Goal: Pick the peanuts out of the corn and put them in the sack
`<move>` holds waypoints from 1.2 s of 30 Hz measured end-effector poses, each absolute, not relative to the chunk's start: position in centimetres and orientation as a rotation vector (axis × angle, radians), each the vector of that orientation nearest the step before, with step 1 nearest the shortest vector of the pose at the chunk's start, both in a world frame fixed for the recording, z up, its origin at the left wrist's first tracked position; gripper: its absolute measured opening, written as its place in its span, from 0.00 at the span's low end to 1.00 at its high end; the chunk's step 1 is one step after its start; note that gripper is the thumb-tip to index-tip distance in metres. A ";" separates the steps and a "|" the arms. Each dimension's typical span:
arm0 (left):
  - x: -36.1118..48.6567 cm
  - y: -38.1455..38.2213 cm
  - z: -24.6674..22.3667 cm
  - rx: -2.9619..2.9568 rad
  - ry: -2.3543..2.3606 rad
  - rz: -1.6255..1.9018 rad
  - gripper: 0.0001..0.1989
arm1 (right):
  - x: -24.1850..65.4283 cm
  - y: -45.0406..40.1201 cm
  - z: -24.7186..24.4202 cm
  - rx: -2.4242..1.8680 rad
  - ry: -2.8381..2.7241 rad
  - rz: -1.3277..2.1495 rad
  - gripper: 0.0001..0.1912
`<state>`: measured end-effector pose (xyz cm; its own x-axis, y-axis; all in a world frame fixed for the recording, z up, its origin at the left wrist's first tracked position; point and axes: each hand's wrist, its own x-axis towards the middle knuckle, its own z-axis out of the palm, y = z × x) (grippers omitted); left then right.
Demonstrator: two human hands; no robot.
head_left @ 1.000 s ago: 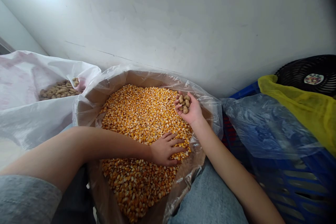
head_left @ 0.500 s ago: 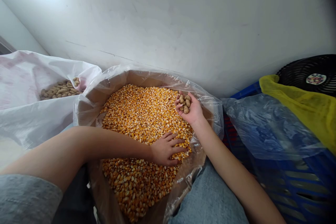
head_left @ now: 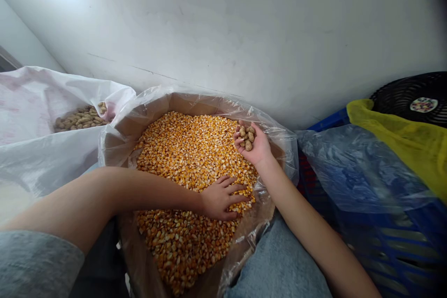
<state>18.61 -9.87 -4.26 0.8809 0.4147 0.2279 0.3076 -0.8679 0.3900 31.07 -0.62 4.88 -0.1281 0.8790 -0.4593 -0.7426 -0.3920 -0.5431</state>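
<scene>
A cardboard box (head_left: 188,104) lined with clear plastic (head_left: 279,142) is filled with dried yellow corn kernels (head_left: 185,153). My left hand (head_left: 223,200) lies flat on the kernels, its fingers spread and holding nothing. Palm up above the box's right side, my right hand (head_left: 253,142) cups several peanuts in their shells (head_left: 247,136). Those peanuts are close to the plastic liner. My forearms cross the box's front half, hiding part of the kernels.
At the left, an open white woven sack (head_left: 42,102) holds more shelled-looking peanuts in their husks (head_left: 80,118). A blue plastic crate (head_left: 394,247) lies at the right under a clear bag (head_left: 359,172) and a yellow bag (head_left: 394,135). Behind stands a black round grille (head_left: 408,98). A white wall rises behind.
The whole view has drifted slightly. Both hands stay in nearly the same place, and the peanuts remain in my right palm.
</scene>
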 end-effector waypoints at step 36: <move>19.8 -6.4 -4.5 3.025 0.120 0.346 0.15 | 31.4 -0.5 4.7 -0.877 -0.217 1.790 0.12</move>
